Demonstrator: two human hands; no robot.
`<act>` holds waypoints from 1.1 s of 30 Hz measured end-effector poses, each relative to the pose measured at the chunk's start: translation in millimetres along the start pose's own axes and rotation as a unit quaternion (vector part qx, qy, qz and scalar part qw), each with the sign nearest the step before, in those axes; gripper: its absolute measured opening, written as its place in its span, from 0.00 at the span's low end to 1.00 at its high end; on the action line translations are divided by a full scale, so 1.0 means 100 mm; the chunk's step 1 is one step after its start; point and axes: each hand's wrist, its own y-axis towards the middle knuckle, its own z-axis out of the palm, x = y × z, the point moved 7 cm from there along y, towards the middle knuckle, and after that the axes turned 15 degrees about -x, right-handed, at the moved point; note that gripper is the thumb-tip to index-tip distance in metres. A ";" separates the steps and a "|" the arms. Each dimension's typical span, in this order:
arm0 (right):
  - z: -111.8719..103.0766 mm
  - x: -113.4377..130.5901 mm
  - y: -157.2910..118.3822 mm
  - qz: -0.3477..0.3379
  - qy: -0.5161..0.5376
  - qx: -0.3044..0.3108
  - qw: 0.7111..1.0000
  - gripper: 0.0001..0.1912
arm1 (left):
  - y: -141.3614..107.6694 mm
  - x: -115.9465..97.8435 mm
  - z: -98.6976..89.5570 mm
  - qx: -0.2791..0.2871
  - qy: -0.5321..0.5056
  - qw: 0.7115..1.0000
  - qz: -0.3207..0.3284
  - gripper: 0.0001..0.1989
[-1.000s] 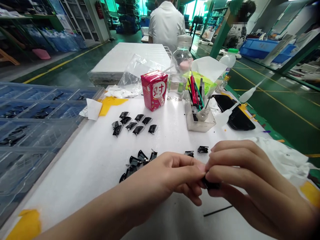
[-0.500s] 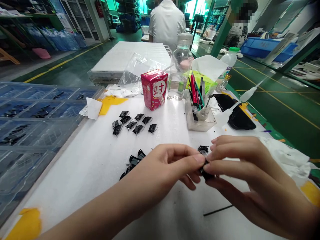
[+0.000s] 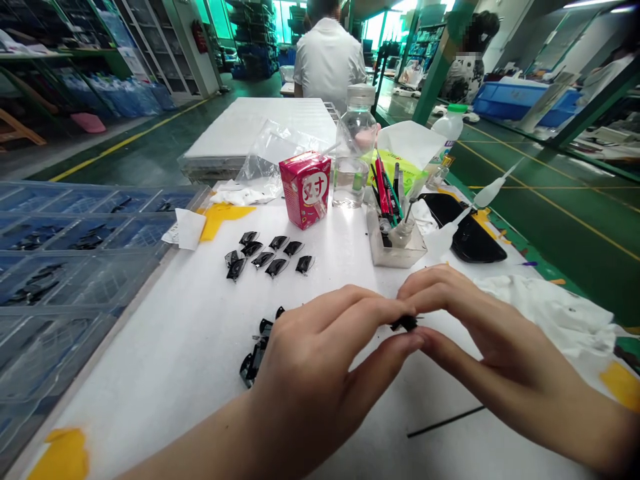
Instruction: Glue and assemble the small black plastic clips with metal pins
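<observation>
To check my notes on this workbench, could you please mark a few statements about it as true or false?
1. The left hand and the right hand hold a small glossy black part between their fingertips. True.
2. The red-and-white drink carton stands inside the blue plastic tray. False: it stands upright on the white bench top.
3. A clear square holder packed with pens stands to the right of the carton. True.
4. The crumpled white cloth lies left of the left hand. False: it lies beyond the right hand, towards the bench's right side.
5. Rows of glossy black parts lie on the bench, beyond the hands. True.
</observation>
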 end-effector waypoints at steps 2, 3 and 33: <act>-0.01 -0.01 0.00 0.000 0.008 0.000 1.000 0.07 | 0.00 0.00 0.00 0.000 0.004 1.000 0.001 0.09; -0.01 -0.01 -0.01 0.000 0.013 0.000 1.000 0.07 | -0.01 0.00 0.00 0.000 0.006 1.000 0.002 0.09; -0.09 -0.03 -0.01 0.010 -0.038 -0.035 0.999 0.03 | -0.22 0.49 0.30 0.069 -0.296 0.770 -0.562 0.05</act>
